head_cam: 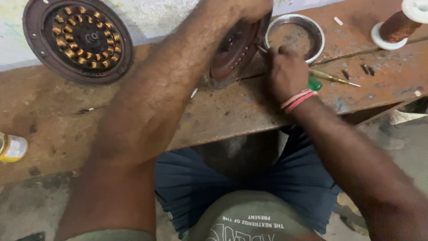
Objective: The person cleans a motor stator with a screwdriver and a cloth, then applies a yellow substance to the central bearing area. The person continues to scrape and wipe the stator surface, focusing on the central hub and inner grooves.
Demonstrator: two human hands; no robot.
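My left hand (252, 8) is clamped over the top edge of a round, rust-brown motor housing (234, 51), holding it tilted up on its rim on the counter (223, 111), with its inner face turned toward my right side. My right hand (285, 71) is curled into a loose fist just beside that housing, knuckles up; its fingertips are tucked out of sight against the disc's face, and a thin metal piece shows between them and the housing, though I cannot tell exactly what I am pinching. A pink band (296, 100) sits on my right wrist. Right behind my right hand lies a shiny metal ring (312, 31), flat on the counter, and under the hand a screwdriver with a green handle (327, 78) points away to the right. A few small dark screws (365, 70) lie near its tip. At the far right corner a spool of copper wire (397, 24) rests on its side. Well apart to the left, a second round housing with copper windings (78, 38) lies flat, face up. A small yellow container (12, 148) sits at the left edge. My blue shorts (191, 183) show below the counter's edge.
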